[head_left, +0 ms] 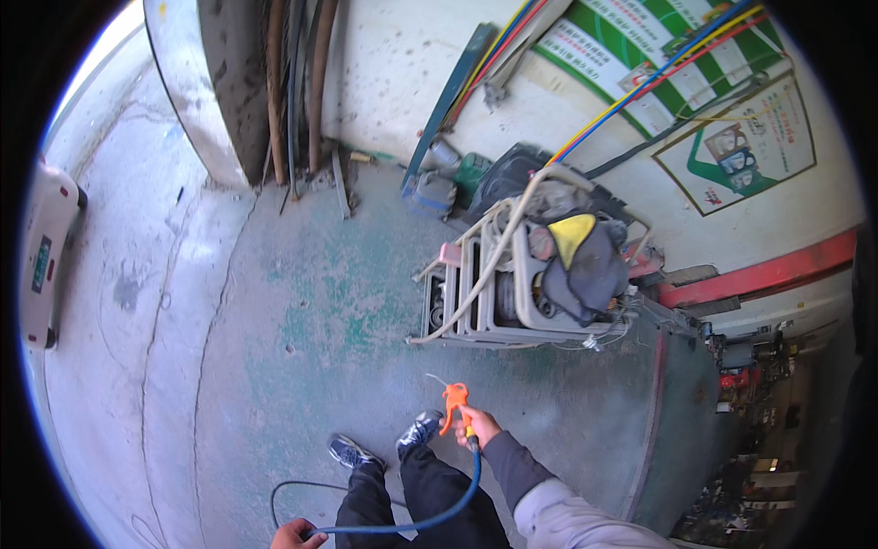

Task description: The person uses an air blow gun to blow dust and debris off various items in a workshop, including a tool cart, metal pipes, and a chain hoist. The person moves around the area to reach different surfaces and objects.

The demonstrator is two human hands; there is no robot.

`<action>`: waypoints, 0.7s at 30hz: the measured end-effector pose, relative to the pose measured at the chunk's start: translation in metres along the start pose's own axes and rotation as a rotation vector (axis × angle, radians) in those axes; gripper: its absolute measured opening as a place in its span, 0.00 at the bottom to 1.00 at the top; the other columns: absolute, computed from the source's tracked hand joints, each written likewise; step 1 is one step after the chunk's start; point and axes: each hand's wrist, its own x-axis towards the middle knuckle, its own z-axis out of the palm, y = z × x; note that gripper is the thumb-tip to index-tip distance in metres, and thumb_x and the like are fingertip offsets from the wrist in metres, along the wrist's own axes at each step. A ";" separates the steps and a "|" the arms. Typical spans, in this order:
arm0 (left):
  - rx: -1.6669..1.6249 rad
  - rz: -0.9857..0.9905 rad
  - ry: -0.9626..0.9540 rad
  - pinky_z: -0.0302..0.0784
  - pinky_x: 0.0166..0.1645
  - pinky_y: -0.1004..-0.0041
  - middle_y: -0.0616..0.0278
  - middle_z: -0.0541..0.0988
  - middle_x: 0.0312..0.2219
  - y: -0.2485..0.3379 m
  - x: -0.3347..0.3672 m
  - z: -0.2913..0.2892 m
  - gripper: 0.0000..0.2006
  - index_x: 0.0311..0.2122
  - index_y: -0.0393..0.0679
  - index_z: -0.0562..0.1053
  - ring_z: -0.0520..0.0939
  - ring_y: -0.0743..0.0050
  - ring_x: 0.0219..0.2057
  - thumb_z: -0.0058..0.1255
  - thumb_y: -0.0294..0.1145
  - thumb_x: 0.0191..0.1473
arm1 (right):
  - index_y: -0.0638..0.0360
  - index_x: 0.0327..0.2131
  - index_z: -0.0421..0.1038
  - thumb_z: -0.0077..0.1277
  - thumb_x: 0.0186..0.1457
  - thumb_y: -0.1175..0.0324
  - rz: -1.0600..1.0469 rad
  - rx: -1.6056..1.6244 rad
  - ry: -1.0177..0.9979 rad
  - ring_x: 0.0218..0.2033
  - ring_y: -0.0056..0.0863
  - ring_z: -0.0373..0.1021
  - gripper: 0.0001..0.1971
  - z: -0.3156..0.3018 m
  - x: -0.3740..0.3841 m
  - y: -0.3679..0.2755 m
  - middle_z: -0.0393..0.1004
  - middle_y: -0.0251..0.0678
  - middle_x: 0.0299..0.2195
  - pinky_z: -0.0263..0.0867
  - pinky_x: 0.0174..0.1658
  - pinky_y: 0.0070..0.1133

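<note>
Multiple posters bear printed lettering on the wall; above the floor, the right hand wraps around an orange air gun, the left hand curls around its blue hose.

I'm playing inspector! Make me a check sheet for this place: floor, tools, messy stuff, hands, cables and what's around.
Surface: grey floor, worn green patches, long cracks on the left side.
Job's things: orange air gun with a thin bent nozzle, joined to a blue hose.
Clutter: pale cart with a grey and yellow cloth on top.
Hands: right hand grips the air gun; left hand, cut off by the lower edge, holds the hose.
Cables: blue, yellow and red lines slant down the wall toward the cart.
Surroundings: pale wall, green and white posters, white vehicle at far left.
</note>
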 end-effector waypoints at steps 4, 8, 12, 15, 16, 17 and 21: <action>0.083 0.078 -0.083 0.74 0.31 0.73 0.62 0.78 0.20 0.065 -0.042 0.007 0.19 0.32 0.36 0.77 0.77 0.77 0.24 0.68 0.44 0.48 | 0.54 0.60 0.60 0.37 0.69 0.53 -0.356 -0.223 -0.333 0.16 0.15 0.62 0.23 0.035 -0.151 -0.046 0.77 0.42 0.40 0.61 0.19 0.17; 0.218 0.272 0.011 0.75 0.32 0.70 0.57 0.79 0.21 0.131 -0.069 0.041 0.19 0.34 0.36 0.77 0.79 0.72 0.24 0.66 0.44 0.49 | 0.57 0.56 0.64 0.36 0.69 0.53 -0.789 -0.455 -0.164 0.15 0.13 0.63 0.21 0.036 -0.270 -0.127 0.75 0.36 0.32 0.60 0.17 0.13; 0.268 0.427 0.121 0.74 0.32 0.69 0.54 0.79 0.22 0.192 -0.084 0.085 0.18 0.35 0.36 0.77 0.79 0.69 0.24 0.65 0.43 0.49 | 0.59 0.53 0.65 0.36 0.70 0.54 -0.862 -0.611 -0.133 0.15 0.13 0.63 0.20 0.006 -0.330 -0.188 0.75 0.35 0.31 0.62 0.17 0.13; 0.259 0.437 0.136 0.76 0.33 0.66 0.51 0.79 0.22 0.235 -0.093 0.129 0.20 0.35 0.38 0.78 0.82 0.58 0.25 0.64 0.47 0.49 | 0.59 0.55 0.65 0.36 0.69 0.55 -0.793 -0.800 -0.184 0.16 0.14 0.63 0.21 -0.033 -0.358 -0.218 0.75 0.33 0.29 0.62 0.18 0.14; 0.251 0.464 0.154 0.76 0.33 0.66 0.52 0.79 0.22 0.250 -0.096 0.146 0.20 0.35 0.38 0.78 0.82 0.58 0.26 0.64 0.47 0.49 | 0.59 0.56 0.64 0.36 0.69 0.55 -0.818 -0.757 -0.260 0.16 0.14 0.64 0.21 -0.049 -0.367 -0.226 0.75 0.34 0.30 0.63 0.18 0.14; 0.259 0.474 0.166 0.76 0.33 0.66 0.52 0.79 0.22 0.266 -0.098 0.164 0.20 0.35 0.38 0.78 0.82 0.58 0.26 0.64 0.47 0.49 | 0.59 0.56 0.64 0.36 0.69 0.55 -0.836 -0.719 -0.307 0.16 0.14 0.64 0.21 -0.067 -0.375 -0.233 0.75 0.35 0.30 0.63 0.18 0.14; 0.280 0.510 0.231 0.77 0.34 0.67 0.53 0.80 0.24 0.329 -0.100 0.244 0.19 0.34 0.38 0.78 0.82 0.60 0.28 0.64 0.46 0.49 | 0.60 0.61 0.59 0.35 0.69 0.55 -0.837 -0.509 -0.400 0.14 0.15 0.64 0.24 -0.162 -0.413 -0.271 0.77 0.42 0.38 0.63 0.17 0.14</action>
